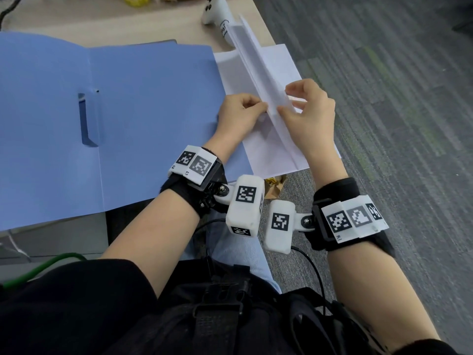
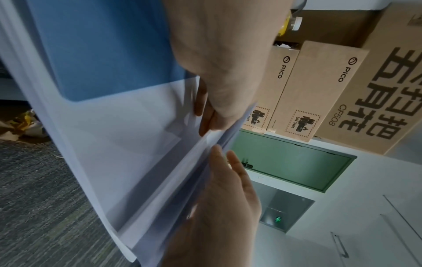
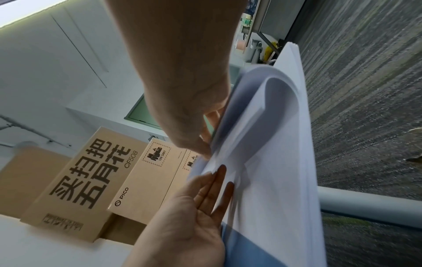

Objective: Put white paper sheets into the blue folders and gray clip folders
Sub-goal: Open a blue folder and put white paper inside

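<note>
- Left hand (image 1: 239, 116) and right hand (image 1: 311, 116): both pinch a raised ridge of white paper sheets (image 1: 268, 80) between thumb and fingertips; the stack's far end is cut off by a white controller (image 1: 216, 11).
- Blue folder (image 1: 115, 124) lies open on the desk (image 1: 128, 26), just left of the left fingers; its left edge is out of frame.
- Sheets under the ridge lie partly on the folder and hang off the desk edge.
- Wrist views are blurred; sheet count can't be told.
- Cardboard boxes (image 2: 319, 90) beyond the fingers read "PICO", "UN 3481", "CF508".
</note>
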### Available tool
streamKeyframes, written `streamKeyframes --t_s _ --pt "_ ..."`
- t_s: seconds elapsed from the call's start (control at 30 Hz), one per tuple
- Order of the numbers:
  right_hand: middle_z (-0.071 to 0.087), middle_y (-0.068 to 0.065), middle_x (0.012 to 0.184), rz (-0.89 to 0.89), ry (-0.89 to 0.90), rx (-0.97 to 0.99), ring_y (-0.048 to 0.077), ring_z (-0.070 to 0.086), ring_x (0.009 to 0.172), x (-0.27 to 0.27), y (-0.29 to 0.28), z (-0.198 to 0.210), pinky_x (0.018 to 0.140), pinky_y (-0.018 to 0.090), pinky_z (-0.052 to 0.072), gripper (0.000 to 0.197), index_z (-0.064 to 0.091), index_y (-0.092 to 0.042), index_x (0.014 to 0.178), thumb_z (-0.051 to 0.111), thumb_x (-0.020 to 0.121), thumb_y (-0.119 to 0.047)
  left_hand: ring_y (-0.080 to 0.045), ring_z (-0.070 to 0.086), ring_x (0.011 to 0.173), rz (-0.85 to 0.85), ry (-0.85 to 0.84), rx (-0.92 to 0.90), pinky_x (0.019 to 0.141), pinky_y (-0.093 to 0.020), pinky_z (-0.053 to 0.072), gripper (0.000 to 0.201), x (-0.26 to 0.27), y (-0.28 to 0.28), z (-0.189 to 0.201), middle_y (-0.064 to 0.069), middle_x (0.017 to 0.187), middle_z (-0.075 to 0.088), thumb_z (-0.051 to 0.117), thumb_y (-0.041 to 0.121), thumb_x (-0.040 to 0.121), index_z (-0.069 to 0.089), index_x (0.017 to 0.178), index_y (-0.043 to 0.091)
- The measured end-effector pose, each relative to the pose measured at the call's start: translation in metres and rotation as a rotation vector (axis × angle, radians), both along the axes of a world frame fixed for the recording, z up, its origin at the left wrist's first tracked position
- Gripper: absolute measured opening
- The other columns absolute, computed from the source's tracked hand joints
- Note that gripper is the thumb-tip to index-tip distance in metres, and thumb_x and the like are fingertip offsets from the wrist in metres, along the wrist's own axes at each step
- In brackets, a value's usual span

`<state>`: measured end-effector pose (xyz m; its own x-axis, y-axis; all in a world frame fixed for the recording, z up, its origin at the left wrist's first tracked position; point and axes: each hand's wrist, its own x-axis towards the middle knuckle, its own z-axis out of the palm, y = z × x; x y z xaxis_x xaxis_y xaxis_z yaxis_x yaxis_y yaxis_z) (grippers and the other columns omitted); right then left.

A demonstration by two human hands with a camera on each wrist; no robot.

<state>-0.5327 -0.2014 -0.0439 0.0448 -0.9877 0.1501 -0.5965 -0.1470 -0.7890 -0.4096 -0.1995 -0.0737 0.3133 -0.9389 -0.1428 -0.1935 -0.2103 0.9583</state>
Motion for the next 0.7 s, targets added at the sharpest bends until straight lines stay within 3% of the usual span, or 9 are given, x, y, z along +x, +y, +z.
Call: streamKeyframes --t_s 0.07,0.13,0.2,0.23,0.3,0.37,0.47,0.57,0.7 --pt "0.063 0.004 0.121 -0.024 0.131 -0.023 0.026 0.059 0.112 -0.004 -0.002 0.001 0.094 0.043 0.047 0.039 0.057 -0.009 0.118 0.062 0.08 -0.018 -0.015 0.058 0.063 -0.005 0.034 0.003 0.071 -0.028 0.045 0.02 0.0 0.0 0.001 -0.001 0.062 0.063 0.065 0.016 0.081 0.063 0.061 0.021" --pt "0.051 0.008 0.137 -0.014 0.26 -0.047 0.027 0.048 0.127 -0.005 -0.002 0.003 0.104 0.041 0.038 0.053 0.051 -0.01 0.129 0.064 0.083 -0.032 -0.012 0.058 0.061 -0.017 0.065 -0.006 0.071 -0.026 0.046 0.02 0.001 0.0 0.005 -0.003 0.064 0.062 0.062 0.01 0.084 0.062 0.065 0.016" --pt "0.037 0.011 0.149 0.066 0.396 -0.057 0.025 0.035 0.138 -0.002 0.002 0.007 0.114 0.043 0.021 0.07 0.045 -0.009 0.136 0.066 0.08 -0.045 -0.001 0.055 0.054 -0.031 0.082 -0.026 0.063 -0.015 0.046 0.022 0.0 0.002 0.012 -0.001 0.063 0.059 0.06 0.007 0.086 0.06 0.066 0.014" --pt "0.037 0.012 0.149 0.107 0.452 -0.052 0.025 0.034 0.139 0.001 0.004 0.007 0.114 0.043 0.02 0.073 0.045 -0.008 0.136 0.066 0.079 -0.047 0.005 0.051 0.049 -0.036 0.08 -0.037 0.057 -0.009 0.042 0.024 0.0 0.002 0.016 0.001 0.062 0.056 0.059 0.006 0.087 0.058 0.065 0.015" --pt "0.048 0.015 0.137 0.15 0.501 -0.033 0.03 0.044 0.128 0.005 0.009 0.005 0.1 0.041 0.035 0.065 0.045 -0.006 0.131 0.065 0.079 -0.04 0.008 0.046 0.044 -0.053 0.074 -0.071 0.051 -0.005 0.036 0.027 -0.002 0.004 0.023 0.004 0.06 0.051 0.059 0.005 0.087 0.055 0.063 0.016" --pt "0.056 0.016 0.123 0.136 0.529 -0.004 0.037 0.051 0.115 0.006 0.015 0.007 0.083 0.04 0.04 0.053 0.04 -0.006 0.132 0.057 0.084 -0.025 0.008 0.043 0.043 -0.067 0.071 -0.1 0.049 -0.005 0.032 0.028 -0.003 0.005 0.028 0.01 0.055 0.048 0.06 0.005 0.086 0.054 0.062 0.018" --pt "0.055 0.023 0.12 0.052 0.603 0.051 0.043 0.051 0.109 0.004 0.022 0.017 0.076 0.041 0.038 0.039 0.042 -0.005 0.129 0.043 0.09 -0.012 0.008 0.046 0.048 -0.087 0.04 -0.138 0.052 -0.005 0.033 0.026 -0.004 0.01 0.036 0.017 0.046 0.052 0.063 0.009 0.085 0.058 0.062 0.019" --pt "0.055 0.026 0.115 -0.035 0.545 0.042 0.044 0.053 0.105 0.003 0.027 0.026 0.072 0.041 0.037 0.025 0.049 -0.003 0.113 0.041 0.089 -0.009 -0.003 0.06 0.065 -0.094 -0.007 -0.198 0.066 -0.015 0.045 0.018 -0.003 0.015 0.041 0.008 0.064 0.066 0.069 0.018 0.081 0.064 0.065 0.019" --pt "0.059 0.021 0.104 -0.149 0.459 -0.044 0.043 0.054 0.09 0.004 0.028 0.035 0.065 0.036 0.03 0.035 0.052 -0.006 0.113 0.037 0.083 -0.001 -0.005 0.061 0.069 -0.025 -0.051 -0.244 0.074 -0.022 0.05 0.009 0.011 0.027 0.045 0.009 0.07 0.066 0.072 0.022 0.08 0.069 0.074 0.016"
